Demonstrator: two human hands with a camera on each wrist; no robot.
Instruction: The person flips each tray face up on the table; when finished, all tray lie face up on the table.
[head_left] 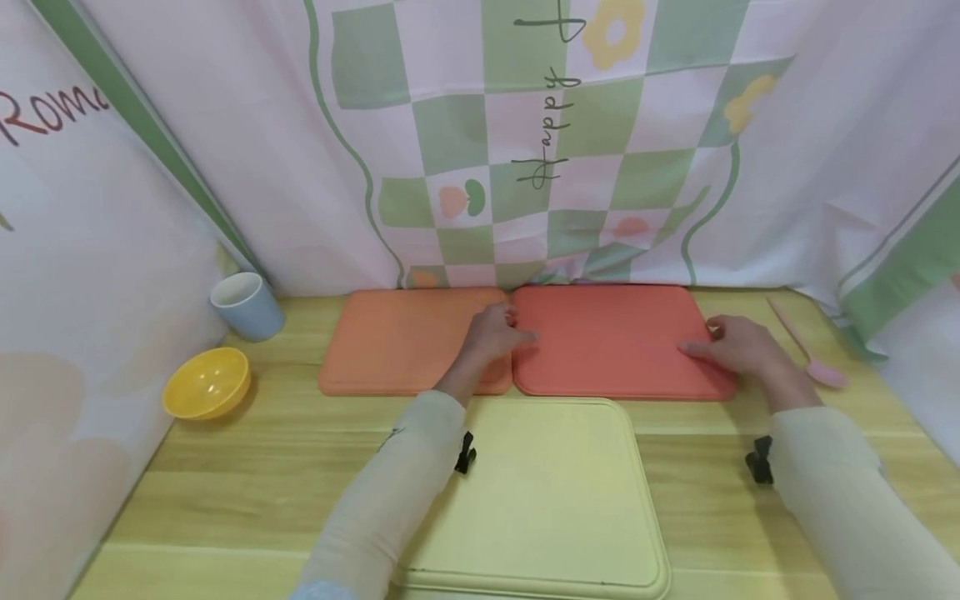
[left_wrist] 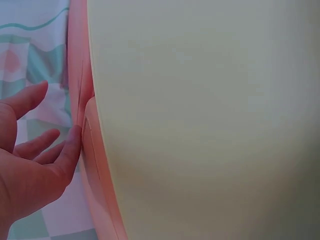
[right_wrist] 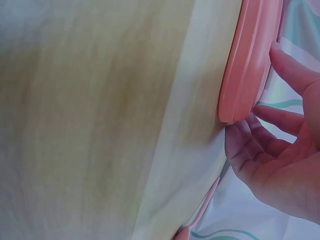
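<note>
A flat red rectangular board [head_left: 607, 342] with rounded corners lies at the back of the wooden table. Its left edge meets an orange board [head_left: 405, 342] of like shape. My left hand [head_left: 491, 333] is over the seam between them, its thumb reaching over the red one. In the left wrist view, the fingers of that hand [left_wrist: 42, 160] are loosely bent, one fingertip touching the seam. At the red board's right end, my right hand [head_left: 738, 346] holds the edge, thumb on top and fingers against the side. The right wrist view shows this hand [right_wrist: 280, 145] at the rounded corner.
A pale yellow board [head_left: 555, 492] lies in front, partly under my left sleeve. At the left stand a blue cup [head_left: 251, 308] and a yellow bowl [head_left: 207, 385]. A pink spoon [head_left: 821, 371] lies right of my right hand. A checkered curtain [head_left: 525, 167] hangs behind the boards.
</note>
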